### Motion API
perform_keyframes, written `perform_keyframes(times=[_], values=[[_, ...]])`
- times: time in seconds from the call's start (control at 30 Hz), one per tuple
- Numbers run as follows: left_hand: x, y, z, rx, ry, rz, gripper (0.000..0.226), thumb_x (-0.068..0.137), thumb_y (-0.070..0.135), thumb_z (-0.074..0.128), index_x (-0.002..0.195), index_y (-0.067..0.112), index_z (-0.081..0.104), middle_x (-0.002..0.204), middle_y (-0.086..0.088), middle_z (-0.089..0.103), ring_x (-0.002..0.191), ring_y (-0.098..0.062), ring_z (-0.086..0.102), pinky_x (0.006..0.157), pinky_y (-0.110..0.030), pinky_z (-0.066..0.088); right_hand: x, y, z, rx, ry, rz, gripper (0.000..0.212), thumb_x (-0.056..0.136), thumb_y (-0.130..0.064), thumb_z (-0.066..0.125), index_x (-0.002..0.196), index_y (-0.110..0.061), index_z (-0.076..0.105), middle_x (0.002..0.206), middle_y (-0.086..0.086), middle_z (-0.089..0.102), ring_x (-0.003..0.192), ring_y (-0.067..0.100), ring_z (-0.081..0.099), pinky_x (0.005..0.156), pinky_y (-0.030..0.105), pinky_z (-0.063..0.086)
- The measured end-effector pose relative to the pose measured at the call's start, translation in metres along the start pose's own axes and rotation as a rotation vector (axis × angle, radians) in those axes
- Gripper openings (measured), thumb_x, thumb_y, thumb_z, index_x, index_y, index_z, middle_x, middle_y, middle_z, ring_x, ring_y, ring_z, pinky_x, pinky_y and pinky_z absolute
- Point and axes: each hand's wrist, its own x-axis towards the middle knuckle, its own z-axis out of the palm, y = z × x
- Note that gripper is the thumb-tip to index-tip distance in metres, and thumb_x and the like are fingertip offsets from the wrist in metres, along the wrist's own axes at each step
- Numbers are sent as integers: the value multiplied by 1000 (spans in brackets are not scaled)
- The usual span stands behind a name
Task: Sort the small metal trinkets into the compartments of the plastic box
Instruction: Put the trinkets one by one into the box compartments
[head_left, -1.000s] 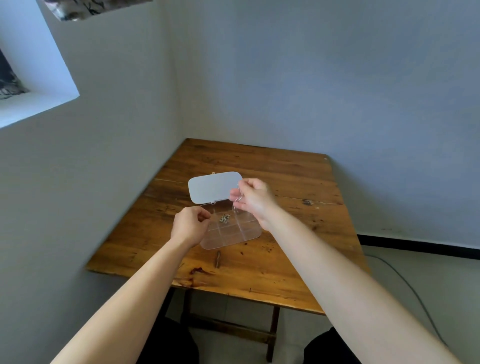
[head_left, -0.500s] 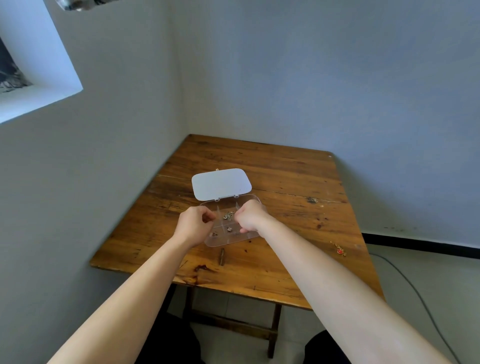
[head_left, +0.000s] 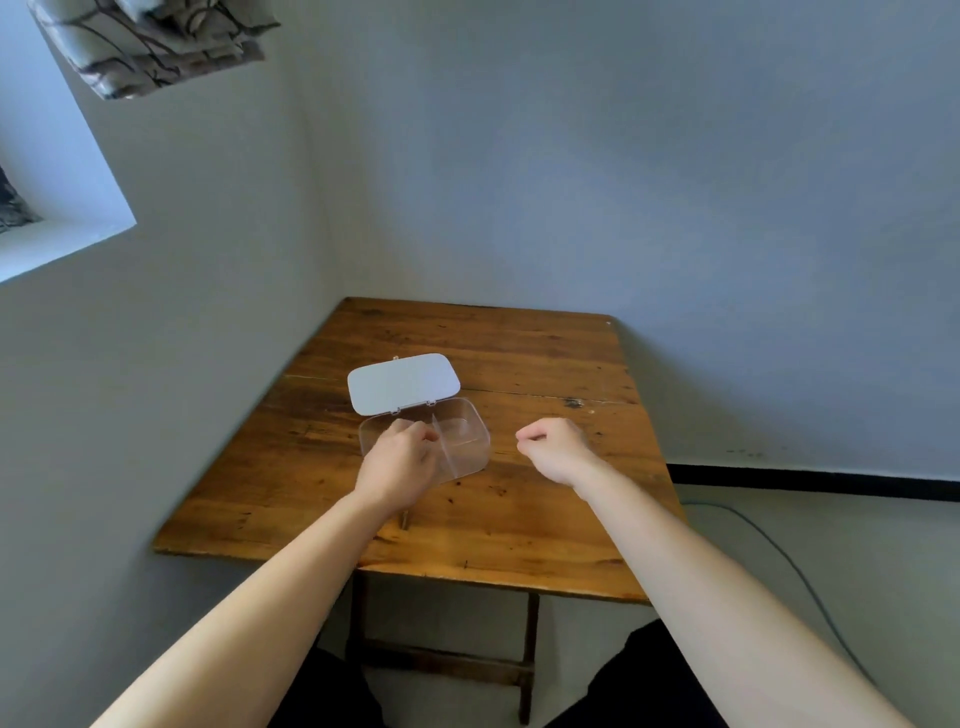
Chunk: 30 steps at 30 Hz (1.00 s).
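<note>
Over the plastic box (head_left: 467, 436), left hand (head_left: 397, 467) and right hand (head_left: 553, 449), fingers curled closed.

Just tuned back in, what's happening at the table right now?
A person is working at a clear plastic box lying open on the wooden table, its lid folded back flat behind it. The left hand is over the box's left side, fingers curled at a compartment there. The right hand is off to the right of the box, loosely closed above the tabletop; whether it holds a trinket cannot be told. No trinkets are visible in the compartments on the box's right side.
</note>
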Motion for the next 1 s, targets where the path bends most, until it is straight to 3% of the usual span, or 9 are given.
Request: perform_keyframes(times=[0.07,0.2,0.3,0.43,0.53,0.7,1.0], values=[[-6,17,15,45,12,88,31,98,24,54,127,16,62,135,-7,56,117,-24,56,90,-35,54,-5,27,-12,9,39,48,28,99,-22,56,125,-22,68,137,1,60,123,22,55,93,30,45],[-19,51,49,105,-7,281,29,99,27,52,124,18,62,128,-3,58,113,-20,58,87,-30,55,-20,80,-29,-68,132,156,34,98,-25,57,133,-23,60,140,3,57,121,23,56,88,30,46],[-26,69,74,150,-203,345,36,100,32,47,134,21,56,141,-2,51,127,-23,50,101,-38,49,-31,109,-33,-160,187,257,52,97,-32,60,145,-21,46,146,7,46,126,27,53,94,36,48],[-32,83,99,248,-427,285,48,100,41,42,146,24,43,159,-1,32,146,-25,28,116,-48,29,-35,130,-29,-230,212,316,67,97,-45,56,154,-19,31,154,14,32,137,33,43,102,44,45],[-35,81,110,282,-391,280,48,99,46,39,144,28,44,158,2,34,146,-23,27,117,-46,24,-32,133,-25,-318,242,252,60,99,-48,53,149,-16,42,150,14,38,133,30,46,100,42,47],[-33,66,114,221,-351,314,47,97,53,39,141,36,46,155,9,39,141,-17,31,113,-42,24,-22,137,-21,-268,328,85,27,98,-30,63,120,-16,71,122,7,62,102,23,63,83,33,54],[-13,66,117,227,-272,350,31,102,41,40,126,34,58,131,8,52,122,-17,43,101,-37,36,2,147,-30,-201,196,74,28,100,-37,56,115,-15,66,119,5,63,103,19,58,87,33,52]])
